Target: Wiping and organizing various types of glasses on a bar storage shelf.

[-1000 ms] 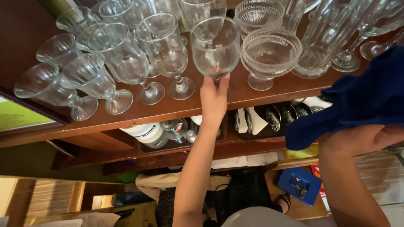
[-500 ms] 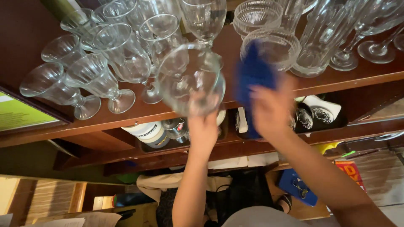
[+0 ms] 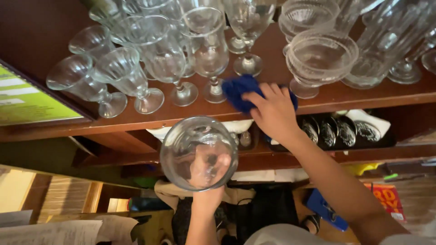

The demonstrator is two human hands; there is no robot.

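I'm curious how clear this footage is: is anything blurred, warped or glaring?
Head view: the wide lens bends the shelf and tips the stemmed glasses outward; small highlights glint on their rims; the left hand shows blurred through the held glass; the right hand on the blue cloth is fairly sharp; the area below the shelf is dim.

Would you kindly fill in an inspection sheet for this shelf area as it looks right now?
Surface: brown wooden shelf, bare patch under the cloth.
Job's things: clear stemmed glass; crumpled blue cloth.
Clutter: rows of clear stemmed glasses; ribbed glass dessert bowls; dark patterned plates on the lower shelf.
Grip: left hand holds the glass off the shelf; right hand presses the cloth.
Cables: nothing seen.
Surroundings: papers lower left.
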